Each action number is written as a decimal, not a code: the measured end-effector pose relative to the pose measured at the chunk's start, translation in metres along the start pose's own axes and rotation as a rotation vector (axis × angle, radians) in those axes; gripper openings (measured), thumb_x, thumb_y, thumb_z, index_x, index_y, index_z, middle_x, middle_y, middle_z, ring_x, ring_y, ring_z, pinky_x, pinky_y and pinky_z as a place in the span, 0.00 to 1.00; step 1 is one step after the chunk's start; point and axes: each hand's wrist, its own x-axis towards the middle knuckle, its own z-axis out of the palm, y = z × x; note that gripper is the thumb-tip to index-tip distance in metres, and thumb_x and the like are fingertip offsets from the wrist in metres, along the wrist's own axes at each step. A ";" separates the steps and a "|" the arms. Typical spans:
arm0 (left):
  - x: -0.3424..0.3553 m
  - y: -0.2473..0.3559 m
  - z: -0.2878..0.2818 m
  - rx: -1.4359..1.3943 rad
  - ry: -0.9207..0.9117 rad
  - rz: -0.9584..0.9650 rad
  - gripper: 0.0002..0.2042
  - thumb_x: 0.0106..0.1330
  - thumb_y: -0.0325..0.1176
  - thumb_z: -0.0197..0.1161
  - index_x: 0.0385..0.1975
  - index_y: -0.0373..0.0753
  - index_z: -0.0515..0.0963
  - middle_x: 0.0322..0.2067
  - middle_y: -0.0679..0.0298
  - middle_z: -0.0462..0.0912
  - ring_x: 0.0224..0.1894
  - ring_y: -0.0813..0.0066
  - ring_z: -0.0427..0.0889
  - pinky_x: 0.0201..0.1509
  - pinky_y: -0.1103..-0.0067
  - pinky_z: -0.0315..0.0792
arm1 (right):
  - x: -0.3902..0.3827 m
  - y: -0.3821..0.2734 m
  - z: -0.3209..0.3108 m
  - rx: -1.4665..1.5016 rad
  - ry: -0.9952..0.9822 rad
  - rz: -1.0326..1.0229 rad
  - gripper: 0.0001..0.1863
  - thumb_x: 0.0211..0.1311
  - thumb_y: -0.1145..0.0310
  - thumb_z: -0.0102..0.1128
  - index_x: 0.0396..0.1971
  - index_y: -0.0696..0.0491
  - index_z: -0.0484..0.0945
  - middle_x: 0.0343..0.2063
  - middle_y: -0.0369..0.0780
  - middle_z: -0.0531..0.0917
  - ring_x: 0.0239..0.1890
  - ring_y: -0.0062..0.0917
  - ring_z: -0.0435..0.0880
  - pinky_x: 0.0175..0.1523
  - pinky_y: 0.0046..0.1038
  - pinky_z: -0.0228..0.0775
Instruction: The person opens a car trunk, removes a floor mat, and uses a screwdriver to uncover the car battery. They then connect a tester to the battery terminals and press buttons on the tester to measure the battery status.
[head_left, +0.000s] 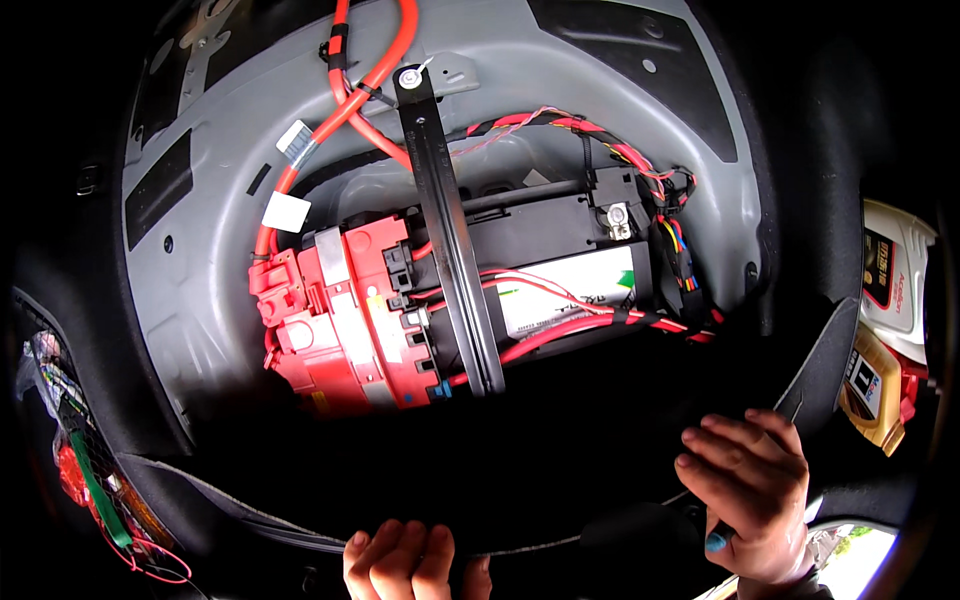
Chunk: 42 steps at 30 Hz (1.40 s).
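Observation:
Along the lower edge, my left hand (402, 563) is closed, its fingers hooked over the black carpeted panel (310, 535), the thumb partly showing beside them. To the right, my right hand (752, 483) grips the same dark panel, fingers bent together over it and thumb below. A small blue patch (715, 542) sits at that thumb's tip; I cannot tell what it is. Beyond both hands, in a grey metal well, lies a black car battery (530, 228). A red fuse and terminal cover (350, 310) sits at its left end, and a black hold-down strap (440, 200) crosses it.
Thick red cables (375, 75) run up from the red cover. A wiring harness (670, 205) bends around the battery's right end. White (895, 290) and gold (873, 390) plastic bottles stand in the right side pocket. A left pocket holds a green strip (98, 490) and packets.

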 end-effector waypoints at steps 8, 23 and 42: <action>-0.001 -0.005 0.003 -0.017 -0.009 -0.020 0.25 0.52 0.38 0.71 0.50 0.37 0.75 0.47 0.56 0.74 0.53 0.56 0.72 0.62 0.56 0.60 | 0.007 0.004 0.004 0.054 -0.006 0.092 0.22 0.54 0.45 0.53 0.23 0.48 0.84 0.30 0.37 0.88 0.39 0.28 0.86 0.53 0.37 0.65; 0.000 -0.016 0.003 -0.048 -0.033 0.026 0.24 0.54 0.42 0.69 0.47 0.36 0.75 0.47 0.56 0.73 0.54 0.57 0.70 0.64 0.57 0.55 | 0.004 0.021 0.016 0.050 -0.007 0.068 0.16 0.51 0.44 0.62 0.21 0.41 0.83 0.29 0.30 0.84 0.37 0.23 0.79 0.56 0.40 0.58; 0.021 -0.004 0.006 -0.076 0.119 0.036 0.20 0.53 0.28 0.67 0.46 0.34 0.74 0.44 0.52 0.74 0.51 0.50 0.73 0.62 0.56 0.63 | 0.009 0.014 -0.004 0.106 0.093 -0.081 0.23 0.33 0.81 0.55 0.38 0.55 0.83 0.39 0.40 0.84 0.47 0.35 0.81 0.61 0.44 0.61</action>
